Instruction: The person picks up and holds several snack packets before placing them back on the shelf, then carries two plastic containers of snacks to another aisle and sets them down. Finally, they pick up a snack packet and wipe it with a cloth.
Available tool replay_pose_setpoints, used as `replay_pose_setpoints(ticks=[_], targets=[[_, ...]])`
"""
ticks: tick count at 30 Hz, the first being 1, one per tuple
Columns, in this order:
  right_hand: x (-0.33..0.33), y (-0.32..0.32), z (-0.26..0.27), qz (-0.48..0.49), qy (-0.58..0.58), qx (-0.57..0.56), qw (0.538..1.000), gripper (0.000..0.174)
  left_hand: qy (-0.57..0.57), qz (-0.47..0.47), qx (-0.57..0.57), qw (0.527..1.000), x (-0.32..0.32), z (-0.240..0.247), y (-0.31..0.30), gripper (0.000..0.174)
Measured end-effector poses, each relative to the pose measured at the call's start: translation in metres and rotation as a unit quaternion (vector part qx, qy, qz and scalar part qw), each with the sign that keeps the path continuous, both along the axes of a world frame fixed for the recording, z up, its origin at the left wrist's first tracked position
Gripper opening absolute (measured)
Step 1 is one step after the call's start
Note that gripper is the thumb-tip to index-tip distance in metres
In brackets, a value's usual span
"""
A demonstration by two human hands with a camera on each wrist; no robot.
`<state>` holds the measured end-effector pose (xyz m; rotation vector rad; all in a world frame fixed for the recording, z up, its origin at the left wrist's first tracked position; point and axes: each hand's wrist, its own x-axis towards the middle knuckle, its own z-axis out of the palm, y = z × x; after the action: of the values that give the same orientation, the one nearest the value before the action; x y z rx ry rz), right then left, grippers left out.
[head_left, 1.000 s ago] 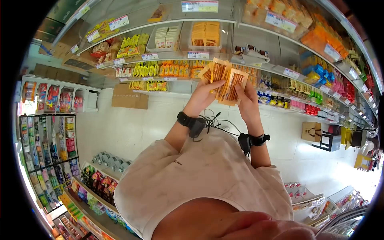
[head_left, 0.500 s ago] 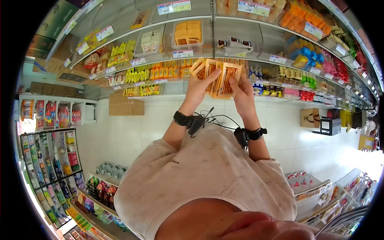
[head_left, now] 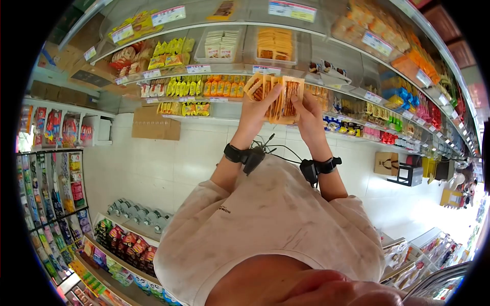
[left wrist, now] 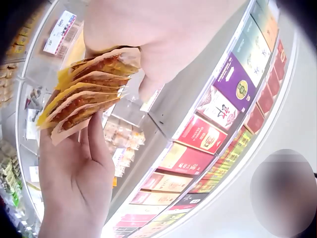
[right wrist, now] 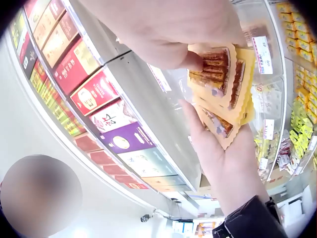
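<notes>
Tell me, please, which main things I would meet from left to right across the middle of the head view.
Red plastic packages → brown rectangular cardboard box → left hand → flat yellow-orange packets → right hand → brown bag with dark handles.

both hands [head_left: 253, 115] [head_left: 310, 121] pinching, close together — forearms [head_left: 224, 173] [head_left: 333, 184] out front

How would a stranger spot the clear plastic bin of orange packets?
In the head view, find the long grey shelving beyond the person's left hand. The clear plastic bin stands right of a similar bin holding white packets; this one holds orange packets.
</notes>
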<state>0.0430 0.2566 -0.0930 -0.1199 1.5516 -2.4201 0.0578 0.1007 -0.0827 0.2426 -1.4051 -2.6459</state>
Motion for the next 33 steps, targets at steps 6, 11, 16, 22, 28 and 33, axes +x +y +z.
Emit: replay_pose_setpoints(ticks=[6, 11, 16, 22, 28, 33], targets=[[-0.006, -0.059, 0.004, -0.001, -0.008, 0.051, 0.999, 0.027, -0.014, 0.04, 0.1, 0.994, 0.0, -0.017, -0.053, 0.031], [-0.014, -0.085, -0.004, -0.023, -0.022, 0.053, 0.998, 0.027, -0.035, 0.052, 0.183, 0.981, -0.001, -0.033, -0.093, 0.032], [-0.012, -0.094, 0.003, -0.033, -0.077, 0.047, 0.995, 0.031, -0.033, 0.074, 0.259, 0.963, -0.01, -0.05, -0.111, 0.028], [-0.043, -0.077, -0.01, -0.083, -0.01, 0.077, 0.993, 0.032, -0.099, 0.029, 0.21, 0.972, -0.025, -0.051, -0.123, 0.035], [-0.094, -0.042, -0.02, -0.187, 0.245, 0.392, 0.867, 0.023, -0.087, -0.012, 0.156, 0.984, -0.044, -0.051, -0.114, 0.034], [-0.141, -0.036, -0.033, -0.2, 0.397, 0.457, 0.77, 0.032, -0.055, -0.049, 0.095, 0.993, -0.06, -0.03, -0.102, 0.032]])
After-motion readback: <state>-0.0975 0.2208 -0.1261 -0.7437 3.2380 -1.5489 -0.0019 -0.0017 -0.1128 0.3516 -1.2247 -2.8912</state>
